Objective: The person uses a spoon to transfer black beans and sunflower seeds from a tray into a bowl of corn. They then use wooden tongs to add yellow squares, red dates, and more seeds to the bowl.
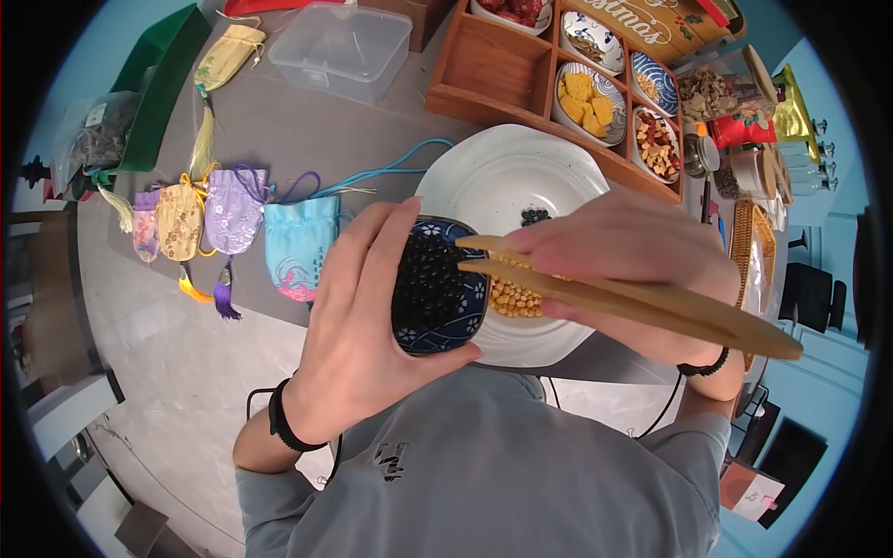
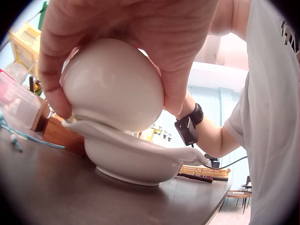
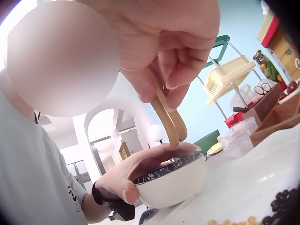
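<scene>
My left hand (image 1: 358,325) grips a small bowl (image 1: 479,321) with a blue patterned inside, full of black beans (image 1: 430,284). In the left wrist view the bowl's white underside (image 2: 112,86) is over the rim of a large white dish (image 2: 136,157). My right hand (image 1: 633,270) pinches wooden tongs (image 1: 651,307), their tips over the small bowl's right edge. In the right wrist view the tongs (image 3: 168,119) point down above the bowl (image 3: 173,187). Yellow beans (image 1: 513,296) and a few black beans (image 1: 535,216) lie in the large dish.
A wooden divided tray (image 1: 493,70) with small filled bowls stands at the back right. Drawstring pouches (image 1: 302,244) lie at the left, a clear plastic box (image 1: 339,46) behind them. Jars (image 1: 749,175) and a wicker basket (image 1: 752,251) are at the right.
</scene>
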{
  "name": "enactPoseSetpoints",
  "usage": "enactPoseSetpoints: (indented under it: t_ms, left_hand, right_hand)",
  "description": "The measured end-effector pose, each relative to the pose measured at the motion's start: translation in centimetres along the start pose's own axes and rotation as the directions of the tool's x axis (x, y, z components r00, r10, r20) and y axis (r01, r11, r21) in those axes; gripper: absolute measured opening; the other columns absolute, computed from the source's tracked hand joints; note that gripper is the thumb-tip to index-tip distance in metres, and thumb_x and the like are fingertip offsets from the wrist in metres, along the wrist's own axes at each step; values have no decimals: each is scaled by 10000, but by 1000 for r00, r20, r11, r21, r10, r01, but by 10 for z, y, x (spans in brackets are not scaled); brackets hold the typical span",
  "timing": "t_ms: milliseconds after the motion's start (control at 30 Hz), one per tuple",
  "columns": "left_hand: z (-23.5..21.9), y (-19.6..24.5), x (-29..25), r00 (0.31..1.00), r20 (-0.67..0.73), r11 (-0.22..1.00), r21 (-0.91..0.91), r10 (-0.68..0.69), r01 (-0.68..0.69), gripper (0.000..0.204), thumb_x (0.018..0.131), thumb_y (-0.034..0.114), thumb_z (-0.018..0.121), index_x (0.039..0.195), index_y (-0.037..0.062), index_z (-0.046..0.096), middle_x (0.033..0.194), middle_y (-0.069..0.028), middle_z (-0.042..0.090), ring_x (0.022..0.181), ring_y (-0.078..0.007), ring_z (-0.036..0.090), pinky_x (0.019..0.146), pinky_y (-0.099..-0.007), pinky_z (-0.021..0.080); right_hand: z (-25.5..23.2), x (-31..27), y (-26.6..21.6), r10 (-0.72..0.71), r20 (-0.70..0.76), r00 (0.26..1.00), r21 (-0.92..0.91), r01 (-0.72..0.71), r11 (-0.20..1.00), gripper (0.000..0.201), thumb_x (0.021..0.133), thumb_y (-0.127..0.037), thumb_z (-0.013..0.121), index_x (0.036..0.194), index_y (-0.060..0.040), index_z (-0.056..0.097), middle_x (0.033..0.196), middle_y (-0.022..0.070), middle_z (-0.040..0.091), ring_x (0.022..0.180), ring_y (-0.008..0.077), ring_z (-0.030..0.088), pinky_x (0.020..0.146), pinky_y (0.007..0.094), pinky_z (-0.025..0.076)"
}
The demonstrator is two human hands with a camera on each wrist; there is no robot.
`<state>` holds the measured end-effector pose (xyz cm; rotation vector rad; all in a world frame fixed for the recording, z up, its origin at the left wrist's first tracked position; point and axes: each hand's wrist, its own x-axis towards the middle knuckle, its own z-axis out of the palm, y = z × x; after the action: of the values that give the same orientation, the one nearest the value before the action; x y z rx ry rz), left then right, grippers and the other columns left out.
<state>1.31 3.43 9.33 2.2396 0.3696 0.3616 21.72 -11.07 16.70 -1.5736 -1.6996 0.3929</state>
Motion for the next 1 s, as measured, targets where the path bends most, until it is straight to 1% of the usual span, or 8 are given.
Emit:
enactPoseSetpoints:
  t_ms: [167, 267, 400, 533, 567, 667, 867, 1000]
  left_hand:
    - [-1, 0, 0, 1000, -6, 1000, 8, 21, -21, 1176, 504, 180, 991, 1492, -8, 381, 1420, -228, 435, 1291, -419, 474, 1068, -484, 427]
    - [0, 0, 0, 1000, -12, 1000, 15, 25, -25, 1179, 501, 181, 993, 1492, -9, 382, 1415, -228, 441, 1286, -419, 479, 1068, -484, 429]
    - [0, -1, 0, 1000, -14, 1000, 4, 17, -17, 1183, 495, 188, 995, 1496, 8, 391, 1432, -218, 439, 1303, -407, 480, 1081, -476, 431]
    - [1, -1, -1, 1000, -16, 1000, 29, -1, 2, 1206, 473, 209, 1004, 1507, 42, 406, 1462, -201, 433, 1336, -382, 484, 1098, -455, 441]
    - [1, -1, -1, 1000, -15, 999, 36, -4, 5, 1207, 472, 210, 1004, 1507, 43, 406, 1463, -200, 432, 1336, -382, 485, 1098, -455, 442]
    - [1, -1, -1, 1000, -11, 999, 39, -8, 8, 1210, 473, 214, 1004, 1510, 45, 404, 1461, -200, 432, 1336, -380, 485, 1099, -454, 442]
    - [1, -1, -1, 1000, -7, 999, 44, -16, 16, 1219, 472, 224, 1005, 1514, 46, 397, 1460, -198, 432, 1338, -378, 484, 1101, -455, 441]
    - [0, -1, -1, 1000, -4, 999, 42, -17, 17, 1222, 471, 225, 1006, 1515, 49, 397, 1461, -199, 430, 1338, -378, 484, 1100, -456, 441]
  right_hand:
    - [-13, -3, -1, 82, 58, 995, -56, -78, 995, 273, 761, -93, 851, 981, 8, 724, 1021, 199, 766, 848, 323, 747, 737, 389, 570]
    - [-19, -17, 10, 61, -73, 995, -33, -64, 997, 205, 825, -120, 813, 950, 20, 731, 1011, 184, 768, 865, 308, 748, 755, 390, 574]
    - [-28, -25, 18, 344, -182, 921, -54, -358, 932, 214, 848, -27, 781, 1046, 45, 743, 1041, 159, 762, 903, 202, 722, 785, 318, 580]
    - [-29, -35, 43, 471, -14, 882, -155, -467, 870, 231, 846, 18, 769, 1076, 17, 748, 1063, 101, 760, 905, 145, 708, 789, 284, 567]
    - [-22, -39, 51, 382, -69, 921, -158, -389, 908, 182, 858, -48, 783, 1038, -62, 762, 984, 15, 756, 703, 100, 619, 558, 257, 439]
    - [-23, -36, 46, 502, 24, 864, -207, -487, 848, 243, 837, 17, 781, 1077, -9, 752, 1051, 85, 743, 867, 146, 701, 760, 275, 554]
    - [-14, -35, 54, 443, 20, 896, -119, -438, 891, 172, 870, -55, 767, 1041, -65, 753, 963, 26, 747, 748, 140, 649, 561, 264, 457]
    - [-12, -35, 54, 425, 18, 905, -128, -419, 899, 168, 877, -61, 762, 1044, -63, 751, 961, 27, 748, 765, 145, 658, 556, 264, 460]
